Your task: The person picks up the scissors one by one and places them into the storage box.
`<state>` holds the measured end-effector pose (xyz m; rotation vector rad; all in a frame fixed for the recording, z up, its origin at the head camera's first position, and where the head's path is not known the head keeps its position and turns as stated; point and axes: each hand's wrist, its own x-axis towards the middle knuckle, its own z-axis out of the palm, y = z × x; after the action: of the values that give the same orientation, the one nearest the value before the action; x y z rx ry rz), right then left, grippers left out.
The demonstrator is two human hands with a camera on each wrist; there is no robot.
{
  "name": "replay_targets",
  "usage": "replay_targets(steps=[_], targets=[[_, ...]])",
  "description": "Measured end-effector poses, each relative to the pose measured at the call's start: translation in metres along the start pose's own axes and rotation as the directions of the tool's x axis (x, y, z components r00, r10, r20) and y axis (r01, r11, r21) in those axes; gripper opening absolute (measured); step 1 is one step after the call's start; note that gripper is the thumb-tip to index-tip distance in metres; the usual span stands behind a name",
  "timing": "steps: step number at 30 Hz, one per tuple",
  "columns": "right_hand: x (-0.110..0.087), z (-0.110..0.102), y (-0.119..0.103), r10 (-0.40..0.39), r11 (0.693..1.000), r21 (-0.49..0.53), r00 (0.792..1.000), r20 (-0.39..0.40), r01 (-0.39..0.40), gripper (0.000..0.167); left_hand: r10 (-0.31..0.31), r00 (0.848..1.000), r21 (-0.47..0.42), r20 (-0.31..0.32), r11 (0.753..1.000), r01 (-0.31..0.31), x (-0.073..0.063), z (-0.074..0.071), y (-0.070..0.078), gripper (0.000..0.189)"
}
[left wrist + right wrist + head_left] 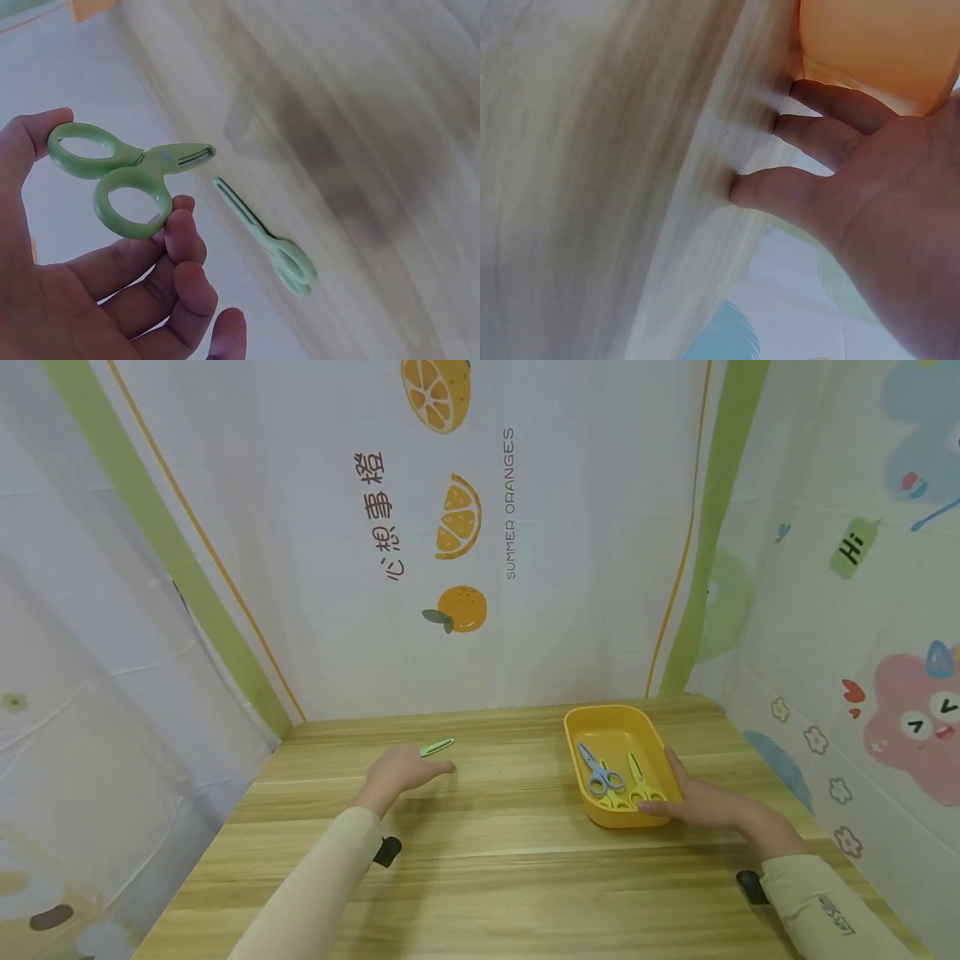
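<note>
In the left wrist view, my left hand (127,292) pinches a pair of green scissors (139,169) by its finger rings, above the table. A second pair of green scissors (262,236) lies beyond it on the wood. From the head, a green blade (437,747) shows past my left hand (401,772); which pair it belongs to I cannot tell. My right hand (708,802) holds the near right corner of a yellow bin (573,731), thumb over the rim; several fingertips (742,189) touch the table. In it lie blue scissors (597,770) and two yellow pairs (643,787).
The wood-grain table (495,877) reaches back to a white curtain (555,635) printed with oranges. Another printed curtain (810,652) hangs along the right edge, close to my right forearm. The bin stands near the back right.
</note>
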<state>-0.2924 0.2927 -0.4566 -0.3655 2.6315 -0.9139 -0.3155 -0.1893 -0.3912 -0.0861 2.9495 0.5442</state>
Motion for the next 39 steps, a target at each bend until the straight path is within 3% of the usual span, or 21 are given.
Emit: replay_targets(steps=[10, 18, 23, 27, 31, 39], targets=[[0.001, 0.0, 0.001, 0.004, 1.0, 0.012, 1.0, -0.001, -0.004, 0.133, 0.054, 0.996, -0.105, 0.064, 0.993, -0.047, 0.001, -0.01, 0.036, 0.056], [0.002, -0.001, 0.002, 0.008, 1.0, 0.017, 1.0, 0.002, -0.008, 0.133, 0.099, 0.992, -0.036, 0.083, 0.995, -0.096, 0.007, -0.012, 0.075, 0.064], [0.002, -0.001, 0.001, 0.005, 1.0, 0.028, 1.0, 0.005, -0.005, 0.133, 0.113, 0.99, -0.09, 0.084, 0.99, -0.106, 0.008, -0.014, 0.1, 0.064], [0.002, -0.001, 0.001, 0.002, 0.999, 0.034, 1.0, 0.005, -0.003, 0.134, 0.16, 0.985, -0.123, 0.064, 0.981, -0.152, 0.009, -0.014, 0.118, 0.058], [0.003, -0.002, 0.002, 0.001, 1.0, 0.027, 1.0, 0.005, -0.001, 0.134, 0.211, 0.976, -0.134, 0.058, 0.97, -0.202, 0.01, -0.015, 0.135, 0.052], [0.002, -0.002, 0.002, -0.005, 1.0, 0.019, 1.0, -0.001, 0.005, 0.134, 0.221, 0.972, -0.094, 0.083, 0.973, -0.213, 0.01, -0.013, 0.166, 0.063]])
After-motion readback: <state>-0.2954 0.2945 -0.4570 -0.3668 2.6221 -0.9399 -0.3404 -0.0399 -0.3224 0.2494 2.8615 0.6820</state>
